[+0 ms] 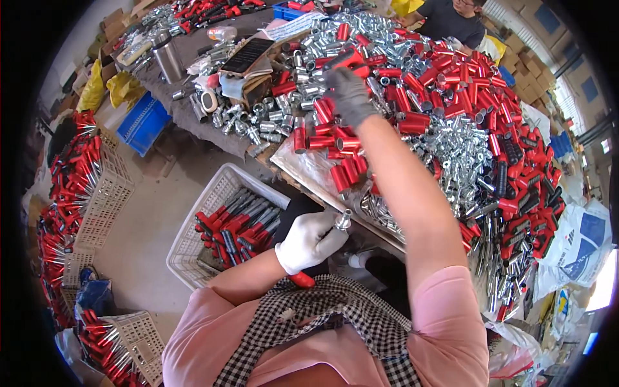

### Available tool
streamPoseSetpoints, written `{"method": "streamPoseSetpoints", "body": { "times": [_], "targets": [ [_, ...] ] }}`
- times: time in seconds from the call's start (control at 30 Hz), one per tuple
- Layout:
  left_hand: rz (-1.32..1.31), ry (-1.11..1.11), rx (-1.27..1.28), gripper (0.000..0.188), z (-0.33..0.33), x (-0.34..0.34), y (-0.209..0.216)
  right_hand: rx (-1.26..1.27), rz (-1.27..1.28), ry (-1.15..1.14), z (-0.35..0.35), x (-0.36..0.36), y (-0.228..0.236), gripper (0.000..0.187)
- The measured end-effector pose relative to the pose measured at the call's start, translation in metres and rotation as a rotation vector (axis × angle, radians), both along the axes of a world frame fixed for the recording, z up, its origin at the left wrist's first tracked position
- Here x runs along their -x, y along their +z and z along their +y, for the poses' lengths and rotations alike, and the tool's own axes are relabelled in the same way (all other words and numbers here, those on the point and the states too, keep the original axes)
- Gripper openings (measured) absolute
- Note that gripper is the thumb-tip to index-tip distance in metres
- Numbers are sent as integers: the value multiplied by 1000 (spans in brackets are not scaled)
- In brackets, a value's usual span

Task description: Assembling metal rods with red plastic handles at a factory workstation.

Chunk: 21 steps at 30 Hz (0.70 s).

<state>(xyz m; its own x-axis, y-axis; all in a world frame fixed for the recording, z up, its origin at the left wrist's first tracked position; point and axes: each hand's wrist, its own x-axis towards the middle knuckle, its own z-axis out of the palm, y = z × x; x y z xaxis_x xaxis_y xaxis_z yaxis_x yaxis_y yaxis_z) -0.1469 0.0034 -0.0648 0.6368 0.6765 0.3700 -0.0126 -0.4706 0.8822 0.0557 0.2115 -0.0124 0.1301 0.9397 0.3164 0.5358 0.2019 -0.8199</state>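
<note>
My left hand (311, 242), in a white glove, is closed in front of my apron, below the table edge. A silver, stepped metal fitting (343, 220) sticks up from its thumb and fingertips. Under the wrist a rounded red end (302, 280) shows; whether it joins the fitting is hidden. My right hand (350, 97), in a dark grey glove, reaches far over the table into a heap of shiny red tubes (414, 122). A red-and-black piece (345, 60) lies at its fingertips. Motion blur hides whether the fingers grip anything.
A white crate (187, 237) of red-handled tools (235, 232) stands left of my left hand. More full crates (106, 193) line the far left. Silver fittings (454, 151) and red-and-black handles (519, 206) cover the table's right. A steel flask (167, 57) stands at the back; another person (451, 22) sits across.
</note>
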Motion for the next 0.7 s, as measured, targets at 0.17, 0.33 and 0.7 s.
{"method": "streamPoseSetpoints", "body": {
  "times": [0.17, 0.33, 0.7],
  "targets": [
    [69, -97, -59, 9, 4, -6, 1, 324, -85, 187, -134, -26, 71, 33],
    [108, -249, 65, 14, 3, -24, 0, 386, -528, 241, -255, -48, 77, 43],
    [81, -424, 37, 28, -42, -51, -34, 79, -632, 357, -318, -43, 41, 24]
  ]
}}
